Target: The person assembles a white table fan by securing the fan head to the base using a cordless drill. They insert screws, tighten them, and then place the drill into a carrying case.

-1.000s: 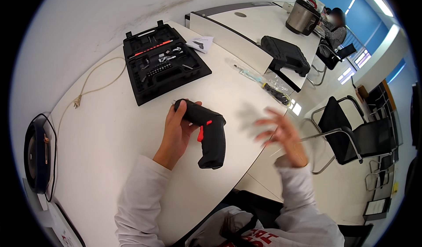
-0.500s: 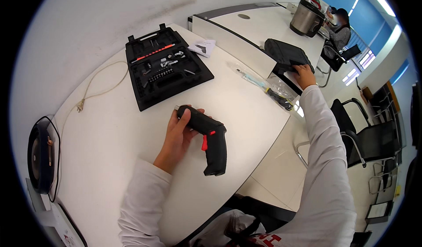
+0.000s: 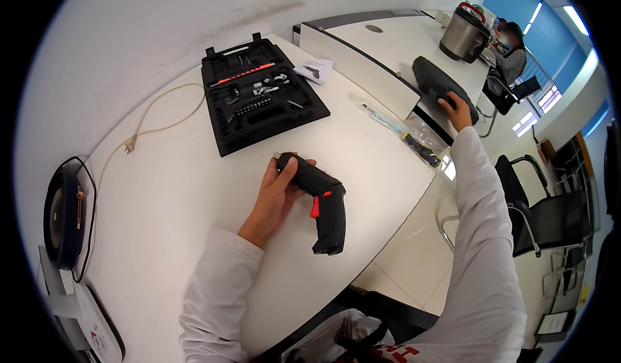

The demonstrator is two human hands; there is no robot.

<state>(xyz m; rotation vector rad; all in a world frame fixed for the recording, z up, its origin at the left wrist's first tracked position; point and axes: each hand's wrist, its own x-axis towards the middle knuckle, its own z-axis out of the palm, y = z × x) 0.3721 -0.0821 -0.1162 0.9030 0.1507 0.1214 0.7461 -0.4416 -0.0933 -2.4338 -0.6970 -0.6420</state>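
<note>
My left hand (image 3: 277,196) is wrapped round the barrel of a black cordless screwdriver (image 3: 331,211) with a red trigger, its grip pointing toward me above the white desk. Off to the right, my right arm is stretched out over the low divider. There my right hand (image 3: 459,109) grips the edge of a black plastic case (image 3: 440,82), which stands tilted at the far desk's edge. Part of that hand's grip is hidden behind the case. Ahead of the screwdriver lies an opened black tool case (image 3: 265,130) with several bits and sockets in its slots.
A folded leaflet (image 3: 315,71) lies beside the opened case. Near the divider (image 3: 362,71) is a yellow-and-black screwdriver (image 3: 422,149) by clear plastic wrap. A pale cable (image 3: 150,132) curves at left. A steel pot (image 3: 464,34), a seated person (image 3: 511,59) and chairs (image 3: 550,214) are at right.
The black case in my right hand has tipped up from lying flat on the far desk. My left hand still holds the cordless screwdriver. The whole view has shifted slightly.
</note>
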